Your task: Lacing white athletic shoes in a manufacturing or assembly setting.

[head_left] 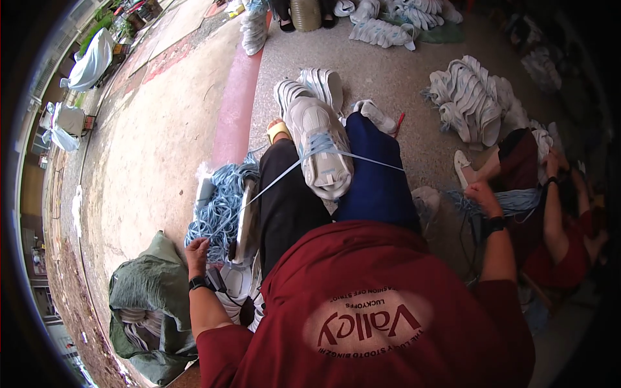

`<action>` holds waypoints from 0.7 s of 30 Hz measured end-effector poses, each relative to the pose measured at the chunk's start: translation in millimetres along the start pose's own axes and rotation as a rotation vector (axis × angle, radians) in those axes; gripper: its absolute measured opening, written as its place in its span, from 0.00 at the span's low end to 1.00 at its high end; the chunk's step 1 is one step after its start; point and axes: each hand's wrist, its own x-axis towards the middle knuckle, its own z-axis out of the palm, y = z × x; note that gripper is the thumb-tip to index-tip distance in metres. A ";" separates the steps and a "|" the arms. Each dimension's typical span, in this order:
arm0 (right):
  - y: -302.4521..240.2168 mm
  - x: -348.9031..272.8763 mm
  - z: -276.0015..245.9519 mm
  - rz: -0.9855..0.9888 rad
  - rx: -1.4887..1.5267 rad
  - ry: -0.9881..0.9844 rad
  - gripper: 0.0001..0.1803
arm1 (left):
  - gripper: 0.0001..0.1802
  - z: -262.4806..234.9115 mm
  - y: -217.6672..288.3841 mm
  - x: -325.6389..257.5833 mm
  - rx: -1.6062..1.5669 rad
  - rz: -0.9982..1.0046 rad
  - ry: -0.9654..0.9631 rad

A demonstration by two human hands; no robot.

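Note:
A pale grey-white sneaker rests between my knees, toe pointing away from me. A light blue shoelace is threaded through its upper, and its two ends stretch out taut to either side. My left hand is closed low on the left, in line with one lace end, beside a bundle of blue laces. Out to the right, my right hand is closed in a fist, in line with the other end. The last stretch of lace near each hand is too thin to see.
Stacked shoe uppers stand past the sneaker, with a red-handled tool to their right. More uppers lie at right, near a co-worker. A green sack of shoe parts sits at left; another person's feet show at the top.

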 end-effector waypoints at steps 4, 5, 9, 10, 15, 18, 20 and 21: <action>69.8 -39.0 4.4 0.243 0.159 0.086 0.11 | 0.03 -54.0 -38.1 -25.4 0.088 -0.126 0.102; 86.6 -52.0 4.4 0.339 0.210 0.086 0.11 | 0.03 -67.8 -44.2 -30.0 0.043 -0.113 0.099; 155.2 -95.5 15.7 0.376 0.233 0.144 0.11 | 0.03 -103.7 -67.8 -57.3 0.045 -0.161 0.148; 172.4 -106.9 20.0 0.399 0.276 0.243 0.11 | 0.03 -109.8 -71.9 -62.7 0.036 -0.196 0.169; 244.7 -136.0 22.2 0.322 -0.611 0.064 0.07 | 0.04 -105.2 -92.3 -81.1 0.139 -0.254 0.207; 247.5 -113.4 34.9 0.349 -0.485 0.132 0.07 | 0.07 -61.0 -91.8 -71.6 0.450 -0.288 0.236; 215.1 -76.6 49.7 0.183 -0.390 0.186 0.06 | 0.08 -13.4 -72.5 -52.8 0.284 -0.288 0.192; 187.1 -54.3 57.6 0.023 -0.342 0.205 0.06 | 0.08 14.1 -54.1 -39.6 0.110 -0.393 0.155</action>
